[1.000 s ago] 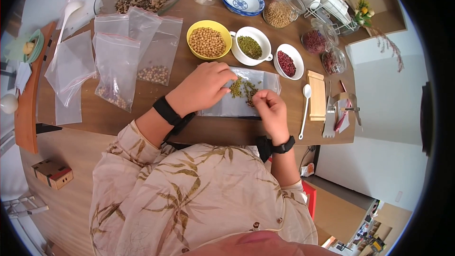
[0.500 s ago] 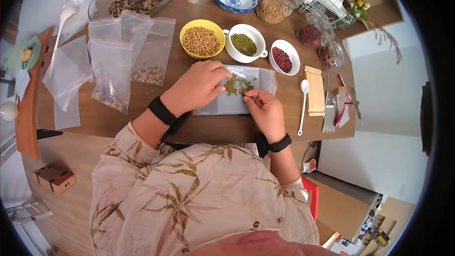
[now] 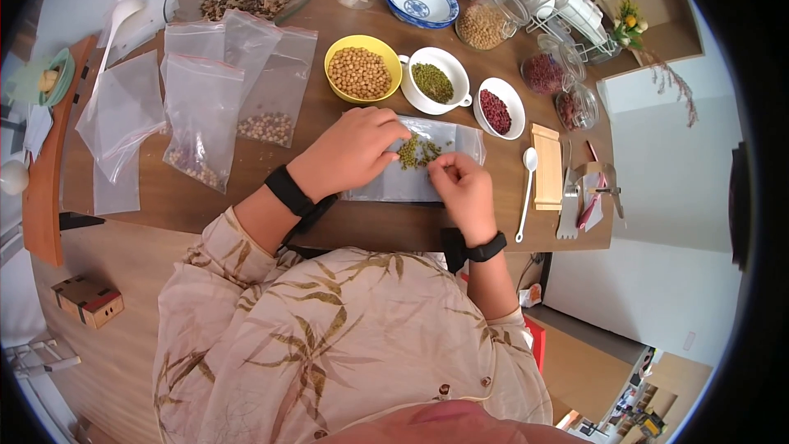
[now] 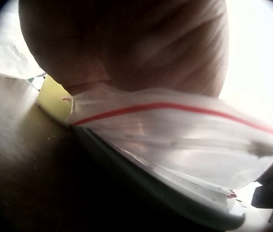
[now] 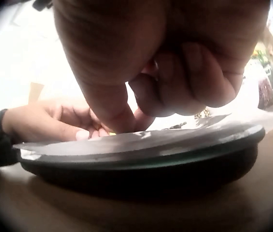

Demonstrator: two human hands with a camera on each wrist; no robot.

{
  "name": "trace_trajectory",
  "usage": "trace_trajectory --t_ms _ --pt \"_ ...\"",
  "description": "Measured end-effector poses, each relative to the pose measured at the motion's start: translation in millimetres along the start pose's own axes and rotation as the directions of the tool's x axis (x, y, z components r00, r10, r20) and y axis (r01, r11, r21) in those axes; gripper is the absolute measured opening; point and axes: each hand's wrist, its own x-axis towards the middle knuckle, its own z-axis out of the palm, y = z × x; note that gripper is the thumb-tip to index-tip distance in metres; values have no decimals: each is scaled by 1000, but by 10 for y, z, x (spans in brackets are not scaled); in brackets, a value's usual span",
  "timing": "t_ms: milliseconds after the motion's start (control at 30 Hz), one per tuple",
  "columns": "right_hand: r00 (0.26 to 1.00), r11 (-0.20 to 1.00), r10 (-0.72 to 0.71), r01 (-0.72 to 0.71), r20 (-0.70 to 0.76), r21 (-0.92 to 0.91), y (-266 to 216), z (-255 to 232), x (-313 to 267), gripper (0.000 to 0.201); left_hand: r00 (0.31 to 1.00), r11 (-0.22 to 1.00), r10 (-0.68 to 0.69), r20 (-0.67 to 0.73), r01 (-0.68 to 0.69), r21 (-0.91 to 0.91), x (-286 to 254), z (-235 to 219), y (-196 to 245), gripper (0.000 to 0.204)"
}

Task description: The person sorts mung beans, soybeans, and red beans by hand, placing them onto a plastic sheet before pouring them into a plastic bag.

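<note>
A clear zip bag (image 3: pixel 374 187) lies flat, with several green mung beans (image 3: pixel 410 153) loosely clustered on it. My left hand (image 3: pixel 349 152) rests at the cluster's left side, fingers loosely bent. Across the bag, my right hand (image 3: pixel 466 197) has its fingers curled and its thumb and index tips together at the beans' right edge; I cannot tell whether a bean is between them. In the right wrist view those tips come down close over a dark, round-edged slab (image 5: pixel 141 179) under the bag. A red zip strip (image 4: pixel 160 106) crosses below the left palm.
Behind the bag stand a yellow bowl (image 3: pixel 332 89) of chickpeas, a white two-handled bowl (image 3: pixel 419 104) of mung beans and a white bowl (image 3: pixel 516 104) of red beans. Filled zip bags (image 3: pixel 201 107) lie left. A white spoon (image 3: pixel 526 197) and wooden board (image 3: pixel 548 168) lie right.
My right hand has shifted left from the bag's right side to the bean cluster, and the scattered beans on the right sit closer to the others. My left hand stays in place.
</note>
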Motion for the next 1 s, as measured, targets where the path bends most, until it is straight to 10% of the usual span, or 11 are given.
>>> trace_trajectory --t_ms 67,133,300,500,567,1000 --pt "998 973 54 -52 -6 227 141 -123 28 15 1000 1000 0 -2 0 -8 -3 -6 5 37" --pt "917 527 218 -398 333 751 226 -335 42 13 1000 1000 -4 17 4 -5 5 -9 13 37" --pt "855 9 146 -504 497 864 67 -412 -49 13 1000 1000 4 13 -4 1 4 8 -3 37" --pt "914 438 167 -405 370 803 173 -212 -58 11 1000 1000 -5 25 5 -18 14 -8 -5 37" --pt "998 958 52 -62 42 281 129 -102 -82 10 1000 1000 -9 21 9 -19 12 -10 -4 37" --pt "992 985 -101 111 75 -132 -214 -27 54 14 1000 1000 -5 11 5 -8 4 -1 -7 37"
